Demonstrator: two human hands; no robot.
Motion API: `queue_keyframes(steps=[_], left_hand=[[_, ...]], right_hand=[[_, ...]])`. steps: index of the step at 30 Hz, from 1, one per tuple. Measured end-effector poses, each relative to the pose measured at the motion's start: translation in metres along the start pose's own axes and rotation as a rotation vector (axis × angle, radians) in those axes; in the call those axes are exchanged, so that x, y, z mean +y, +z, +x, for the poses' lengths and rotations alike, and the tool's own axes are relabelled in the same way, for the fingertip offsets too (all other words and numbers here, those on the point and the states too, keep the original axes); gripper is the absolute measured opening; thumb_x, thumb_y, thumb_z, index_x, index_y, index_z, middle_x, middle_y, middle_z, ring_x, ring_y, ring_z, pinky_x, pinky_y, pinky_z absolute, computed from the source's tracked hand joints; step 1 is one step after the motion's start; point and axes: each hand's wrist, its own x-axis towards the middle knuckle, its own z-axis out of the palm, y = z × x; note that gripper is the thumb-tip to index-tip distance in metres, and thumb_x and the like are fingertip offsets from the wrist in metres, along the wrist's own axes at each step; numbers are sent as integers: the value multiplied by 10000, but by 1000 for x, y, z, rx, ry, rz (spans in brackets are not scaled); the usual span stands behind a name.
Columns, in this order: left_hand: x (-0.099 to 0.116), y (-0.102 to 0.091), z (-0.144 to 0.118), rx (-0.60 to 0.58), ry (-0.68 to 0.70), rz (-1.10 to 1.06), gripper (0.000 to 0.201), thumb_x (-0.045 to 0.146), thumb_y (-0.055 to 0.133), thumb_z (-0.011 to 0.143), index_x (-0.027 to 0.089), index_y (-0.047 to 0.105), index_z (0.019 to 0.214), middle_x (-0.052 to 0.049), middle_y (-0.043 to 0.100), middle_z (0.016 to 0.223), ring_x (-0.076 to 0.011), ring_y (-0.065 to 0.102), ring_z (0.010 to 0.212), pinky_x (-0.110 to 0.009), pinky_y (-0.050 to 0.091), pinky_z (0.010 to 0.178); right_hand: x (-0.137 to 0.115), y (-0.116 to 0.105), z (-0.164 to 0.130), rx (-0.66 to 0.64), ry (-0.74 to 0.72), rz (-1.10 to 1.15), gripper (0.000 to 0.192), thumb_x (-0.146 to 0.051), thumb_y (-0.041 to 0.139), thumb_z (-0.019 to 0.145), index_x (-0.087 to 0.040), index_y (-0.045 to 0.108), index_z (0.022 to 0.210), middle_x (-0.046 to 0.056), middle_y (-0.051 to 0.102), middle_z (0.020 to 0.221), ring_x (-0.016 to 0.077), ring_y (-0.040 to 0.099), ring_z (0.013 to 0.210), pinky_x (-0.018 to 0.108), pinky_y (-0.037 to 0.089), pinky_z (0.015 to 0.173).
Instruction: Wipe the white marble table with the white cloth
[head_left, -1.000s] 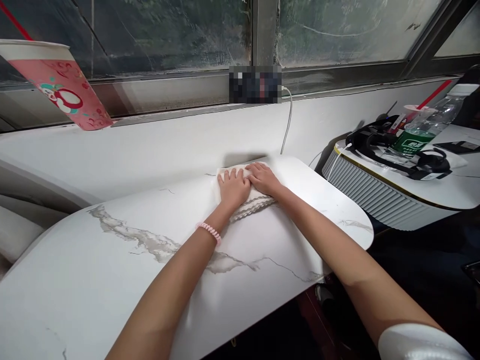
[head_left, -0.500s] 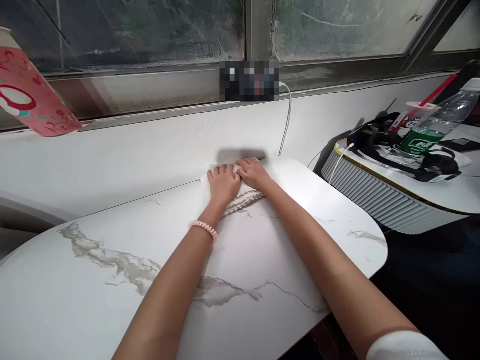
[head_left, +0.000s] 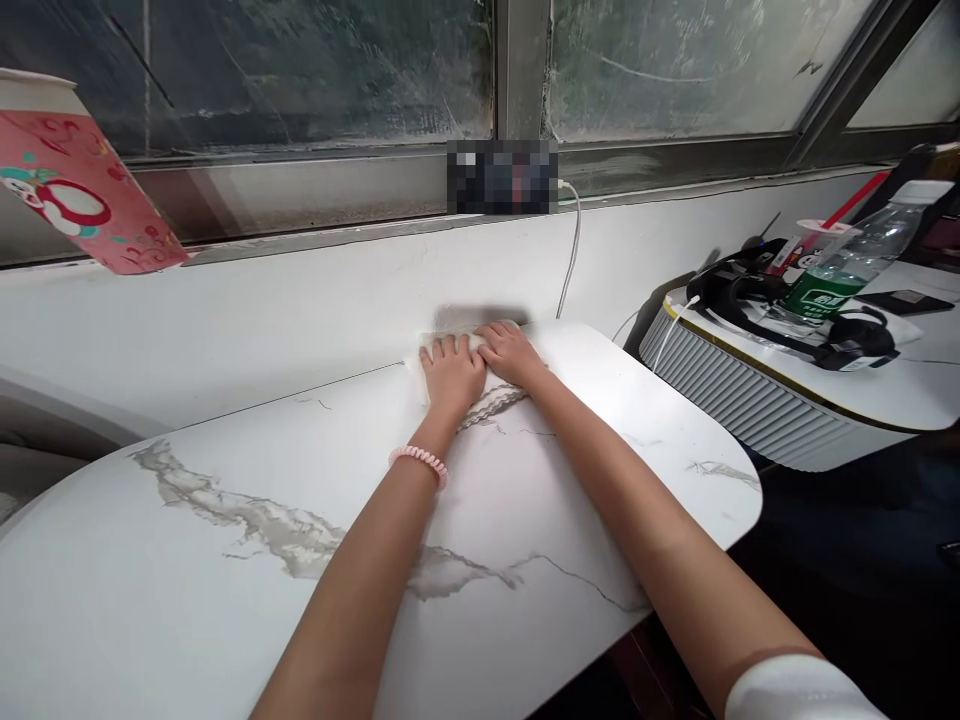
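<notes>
A white folded cloth [head_left: 491, 402] with a scalloped edge lies at the far edge of a white marble table [head_left: 225, 560], close to the wall. My left hand [head_left: 451, 374] lies flat on the cloth with its fingers spread toward the wall. My right hand [head_left: 510, 352] presses on the cloth right beside it, the two hands touching. A pink coil band [head_left: 418, 462] circles my left wrist. Most of the cloth is hidden under my hands.
A pink paper cup [head_left: 71, 180] stands on the window sill at left. A white cable [head_left: 573, 250] hangs down the wall from a blurred item on the sill. At right, a second table [head_left: 750, 390] carries a plastic bottle [head_left: 840, 265], black headphones [head_left: 757, 295] and a cup with a red straw [head_left: 814, 235].
My hands and the cloth have slid a little left along the table's far edge. Both hands stay pressed on the cloth.
</notes>
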Motion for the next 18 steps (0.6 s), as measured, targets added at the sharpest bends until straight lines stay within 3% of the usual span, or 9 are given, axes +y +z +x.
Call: queue_keyframes(steps=[10, 18], left_hand=[[17, -10, -45, -64, 8, 32, 533, 319, 259, 988, 145, 442, 1457, -129, 412, 1533, -329, 312, 1441, -546, 178, 1189], [22, -36, -130, -67, 205, 74, 525, 298, 300, 989, 105, 439, 1457, -169, 427, 1515, -369, 354, 1412, -588, 235, 1157]], right_hand=[[-17, -19, -54, -59, 32, -44, 455, -245, 359, 966, -115, 516, 1373, 122, 495, 1448, 268, 374, 1367, 428, 258, 1155], [-64, -38, -146, 58, 93, -115, 434, -231, 409, 938, -113, 562, 1327, 133, 523, 1420, 285, 388, 1359, 434, 265, 1156]])
